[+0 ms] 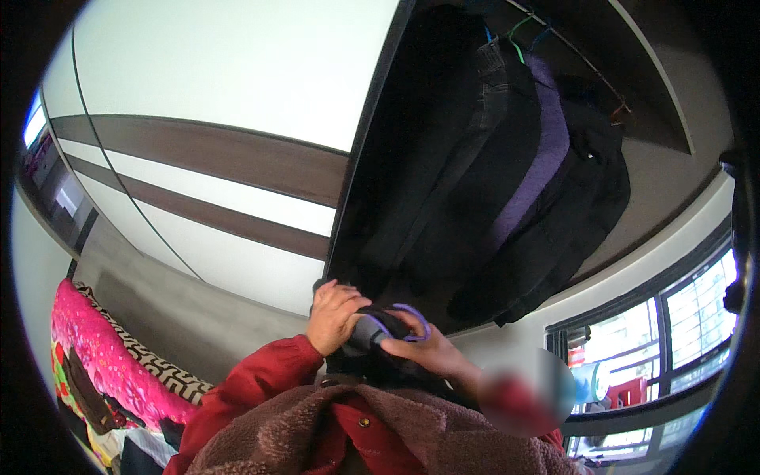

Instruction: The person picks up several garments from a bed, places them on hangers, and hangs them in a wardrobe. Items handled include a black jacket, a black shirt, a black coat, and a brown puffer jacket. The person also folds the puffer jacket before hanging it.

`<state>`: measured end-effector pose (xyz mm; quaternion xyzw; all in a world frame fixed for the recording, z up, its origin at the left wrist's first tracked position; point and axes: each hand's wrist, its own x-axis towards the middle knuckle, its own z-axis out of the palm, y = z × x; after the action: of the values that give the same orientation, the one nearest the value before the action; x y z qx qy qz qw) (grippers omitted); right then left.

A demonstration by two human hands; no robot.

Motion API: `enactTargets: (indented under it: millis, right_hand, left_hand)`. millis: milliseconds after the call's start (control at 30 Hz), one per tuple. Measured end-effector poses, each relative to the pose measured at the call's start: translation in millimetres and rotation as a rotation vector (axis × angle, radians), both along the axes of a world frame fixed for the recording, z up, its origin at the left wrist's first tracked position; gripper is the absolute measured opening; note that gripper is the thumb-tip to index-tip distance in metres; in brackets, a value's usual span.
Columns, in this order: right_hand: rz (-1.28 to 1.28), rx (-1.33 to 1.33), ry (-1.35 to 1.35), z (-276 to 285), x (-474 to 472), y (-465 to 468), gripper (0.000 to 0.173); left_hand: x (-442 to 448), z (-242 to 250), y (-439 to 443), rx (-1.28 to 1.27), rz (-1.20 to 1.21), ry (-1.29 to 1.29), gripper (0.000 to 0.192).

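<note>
In front of my chest I hold a dark garment bunched up between both hands. My left hand lies over its top left side with the fingers closed on the cloth. My right hand grips its right side, thumb in front. A thin purple loop, possibly part of a clothes hanger, curves out of the cloth around my right fingers. Folds and fingers hide the rest of the loop. The garment's kind cannot be made out.
Ahead, dark clothes and a purple garment hang from a rail in an open wardrobe. A white and brown sliding door covers its left side. Pink bedding is heaped at left; a barred window is at right.
</note>
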<state>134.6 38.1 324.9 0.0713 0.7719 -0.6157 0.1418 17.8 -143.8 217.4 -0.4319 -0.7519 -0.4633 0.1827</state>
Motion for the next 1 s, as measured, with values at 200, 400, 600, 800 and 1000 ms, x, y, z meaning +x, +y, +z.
enactTargets:
  millis: [200,400,600,800,1000]
  right_hand:
    - [-0.273,-0.088,0.066,36.2,48.2,42.0,0.071]
    - [-0.074,0.29,0.209,51.0,49.5,73.7,0.06]
    - [-0.179,-0.056,0.335,103.9,-1.4,85.2,0.038]
    - [-0.076,-0.139,0.64,162.3,-105.3,90.8,0.031]
    - [-0.34,0.103,0.665,223.4,-213.8,100.8,0.068]
  left_hand:
    - [-24.6,36.1,61.3,0.07,-0.04,0.076,0.036]
    - [-53.9,70.8,113.9,0.114,-0.051,0.087,0.031]
    - [-88.1,134.5,137.4,0.335,0.144,0.182,0.037]
    - [-82.2,168.6,120.9,0.397,0.135,-0.042,0.051]
    - [-47.1,136.0,102.5,0.363,-0.218,-0.333,0.057]
